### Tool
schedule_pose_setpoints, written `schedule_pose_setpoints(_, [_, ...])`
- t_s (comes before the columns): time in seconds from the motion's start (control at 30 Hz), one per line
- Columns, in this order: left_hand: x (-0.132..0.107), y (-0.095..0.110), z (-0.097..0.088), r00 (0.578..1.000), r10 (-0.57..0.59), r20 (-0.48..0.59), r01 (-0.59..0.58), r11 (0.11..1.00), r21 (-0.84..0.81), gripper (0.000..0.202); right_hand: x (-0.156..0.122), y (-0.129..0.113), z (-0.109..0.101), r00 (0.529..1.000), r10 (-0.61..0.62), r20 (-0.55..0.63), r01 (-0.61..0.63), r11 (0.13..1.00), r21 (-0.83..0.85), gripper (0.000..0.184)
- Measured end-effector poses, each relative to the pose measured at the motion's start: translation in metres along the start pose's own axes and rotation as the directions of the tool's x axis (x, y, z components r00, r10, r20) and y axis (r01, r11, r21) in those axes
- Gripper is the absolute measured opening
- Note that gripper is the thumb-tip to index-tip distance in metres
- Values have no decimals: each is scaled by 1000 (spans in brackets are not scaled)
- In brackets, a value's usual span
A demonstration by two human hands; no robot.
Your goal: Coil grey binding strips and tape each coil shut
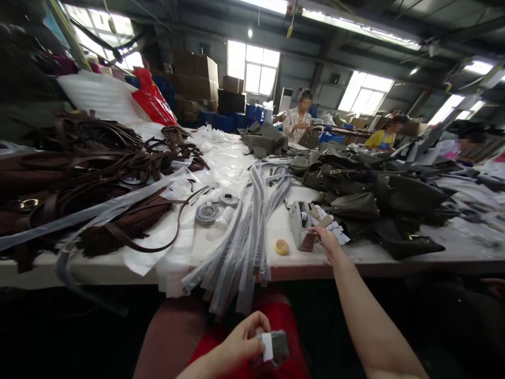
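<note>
My left hand (242,339) is low in front of my lap, its fingers pinched on a small dark grey piece (278,345) with a white tape strip across it. My right hand (325,239) reaches out to the table edge and touches a grey tape dispenser (300,223), fingers closed at its near end. A small yellow tape roll (281,246) lies just left of the dispenser. A bundle of long grey straps (246,237) hangs over the table's front edge between my hands.
Dark brown straps (79,179) are heaped on the left over white plastic sheet (173,247). Olive-grey bags (379,200) are piled on the right. Rolls of tape (207,212) lie mid-table. Other people sit at the far end (298,118). Cardboard boxes (197,79) are stacked behind.
</note>
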State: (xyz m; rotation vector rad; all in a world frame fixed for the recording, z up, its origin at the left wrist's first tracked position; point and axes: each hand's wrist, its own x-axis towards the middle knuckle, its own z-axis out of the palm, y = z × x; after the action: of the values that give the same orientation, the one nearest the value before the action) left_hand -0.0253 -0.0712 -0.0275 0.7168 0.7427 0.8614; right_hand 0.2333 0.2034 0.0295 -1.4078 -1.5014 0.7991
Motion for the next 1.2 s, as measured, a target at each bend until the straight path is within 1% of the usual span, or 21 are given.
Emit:
schedule_pose_setpoints(0.1, [0, -1, 4, 1000, -14, 6, 14, 1000, 17, 39, -5, 1, 2, 998, 2, -58, 2, 998, 62, 48])
schedule_pose_setpoints(0.2, [0, 0, 4, 1000, -12, -19, 12, 1000, 11, 35, -25, 8, 1, 990, -18, -141, 29, 997, 70, 43])
schedule_pose_setpoints(0.27, [1, 0, 3, 999, -15, -32, 15, 1000, 9, 35, -42, 16, 2, 987, -3, -161, 14, 998, 63, 41])
schedule_pose_setpoints(0.33, [3, -2, 3, 999, -21, -28, 22, 1000, 15, 37, -56, 25, 5, 990, 40, -136, -31, 997, 72, 43])
schedule_pose_setpoints(0.43, [3, -2, 5, 1000, -12, -8, 13, 1000, 20, 40, -70, 36, 7, 991, 105, -86, -98, 992, 80, 43])
schedule_pose_setpoints(0.53, [4, 0, 6, 999, 37, -33, -37, 999, -2, 43, -83, 35, 7, 989, 134, -55, -129, 989, 76, 41])
schedule_pose_setpoints(0.63, [4, 6, 8, 989, 97, -109, -92, 995, 49, 44, -114, 17, 13, 988, 148, 42, -152, 982, 115, 41])
schedule_pose_setpoints(0.7, [3, 11, 9, 970, 146, -194, -124, 985, 119, 42, -145, -2, 22, 973, 151, 172, -178, 972, 153, 38])
schedule_pose_setpoints(0.73, [3, 13, 10, 955, 173, -239, -137, 978, 158, 40, -162, -13, 28, 957, 144, 252, -191, 966, 174, 36])
schedule_pose_setpoints(0.8, [3, 17, 11, 922, 228, -314, -159, 960, 232, 36, -194, -34, 37, 908, 110, 405, -209, 955, 211, 31])
schedule_pose_setpoints(0.87, [2, 20, 10, 902, 254, -349, -156, 946, 284, 34, -221, -49, 45, 854, 76, 515, -223, 948, 229, 28])
schedule_pose_setpoints(0.9, [1, 20, 10, 898, 258, -356, -153, 942, 298, 33, -231, -54, 48, 832, 67, 550, -227, 947, 227, 27])
schedule_pose_setpoints(1.0, [-1, 20, 7, 889, 276, -364, -157, 933, 323, 31, -250, -57, 53, 792, 49, 609, -231, 947, 224, 26])
schedule_pose_setpoints(1.07, [-3, 18, 6, 882, 293, -368, -162, 924, 346, 30, -254, -53, 56, 782, 49, 621, -247, 939, 238, 27])
schedule_pose_setpoints(1.2, [-4, 19, 5, 868, 322, -378, -159, 902, 402, 29, -254, -45, 60, 770, 81, 632, -295, 925, 241, 30])
